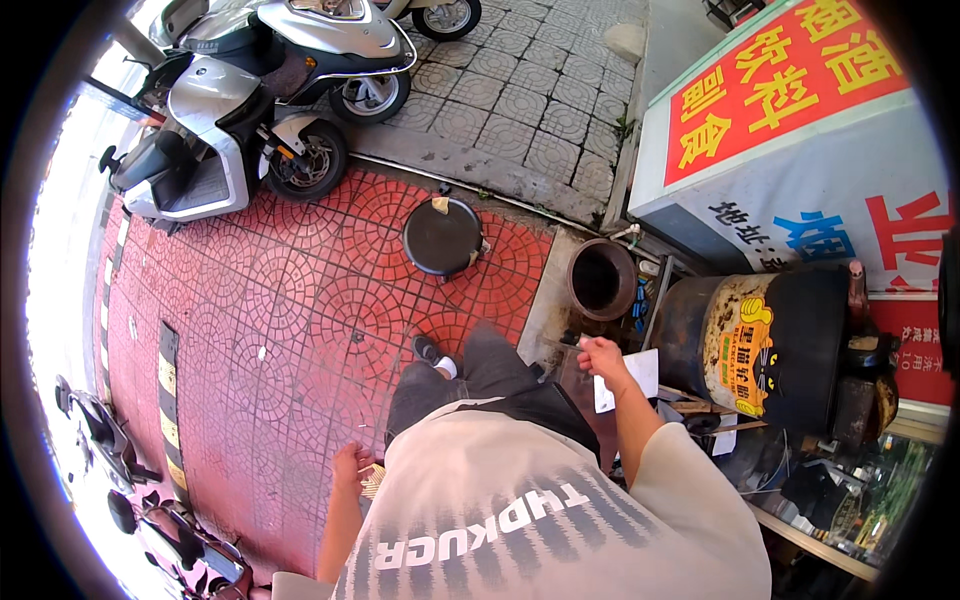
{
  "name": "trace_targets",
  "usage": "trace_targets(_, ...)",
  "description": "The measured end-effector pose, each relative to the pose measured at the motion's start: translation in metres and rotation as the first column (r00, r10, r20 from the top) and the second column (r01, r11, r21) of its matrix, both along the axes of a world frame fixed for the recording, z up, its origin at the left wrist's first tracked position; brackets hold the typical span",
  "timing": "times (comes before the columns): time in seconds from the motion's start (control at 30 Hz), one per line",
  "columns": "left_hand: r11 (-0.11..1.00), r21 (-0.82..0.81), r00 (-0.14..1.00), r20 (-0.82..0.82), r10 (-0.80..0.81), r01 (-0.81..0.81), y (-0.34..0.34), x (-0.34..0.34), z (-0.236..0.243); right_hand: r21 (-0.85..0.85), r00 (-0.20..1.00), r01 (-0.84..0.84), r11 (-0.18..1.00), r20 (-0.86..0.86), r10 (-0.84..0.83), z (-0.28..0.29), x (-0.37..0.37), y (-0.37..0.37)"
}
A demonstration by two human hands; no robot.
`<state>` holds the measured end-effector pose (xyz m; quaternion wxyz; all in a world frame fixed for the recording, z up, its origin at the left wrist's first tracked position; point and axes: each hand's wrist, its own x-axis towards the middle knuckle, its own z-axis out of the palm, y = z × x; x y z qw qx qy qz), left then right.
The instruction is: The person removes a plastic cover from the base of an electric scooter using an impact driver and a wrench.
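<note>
My left hand (pixel 350 462) hangs at the lower middle with fingers curled, beside a small yellow striped thing partly hidden by my shirt; what it holds, if anything, is unclear. My right hand (pixel 602 356) pinches something small that I cannot make out, near a white flat sheet (pixel 643 376) on my right. Just beyond it stand a brown round pot (pixel 603 263) and a dark drum-shaped machine (pixel 800 370) with an orange label. A black round stool (pixel 440 236) sits on the red paving in front of me.
Parked scooters (pixel 215 110) line the upper left; more (pixel 190 540) stand at lower left. A yellow-and-black strip (pixel 170 400) runs along the left paving. A step edge (pixel 430 170) borders grey paving. A large sign box (pixel 720 190) and a cluttered glass counter (pixel 840 500) flank the right.
</note>
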<state>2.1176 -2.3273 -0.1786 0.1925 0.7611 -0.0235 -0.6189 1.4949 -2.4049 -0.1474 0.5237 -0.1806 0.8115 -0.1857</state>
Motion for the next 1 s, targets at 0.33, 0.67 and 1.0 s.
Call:
trace_targets(0.33,0.941,-0.039,0.941,0.027,0.337,-0.336,-0.015,-0.043,0.018,-0.092,0.681,-0.72,0.688,0.096,0.726,-0.086,-0.056,-0.026)
trace_targets(0.67,0.925,-0.038,0.91,0.164,0.38,-0.379,0.035,-0.256,0.053,0.123,0.849,-0.522,0.844,-0.022,0.528,-0.024,-0.075,-0.379)
trace_targets(1.0,0.522,0.026,0.522,0.039,0.852,-0.853,0.126,-0.342,0.022,-0.053,0.606,-0.793,0.606,0.029,0.795,0.0,0.049,-0.425)
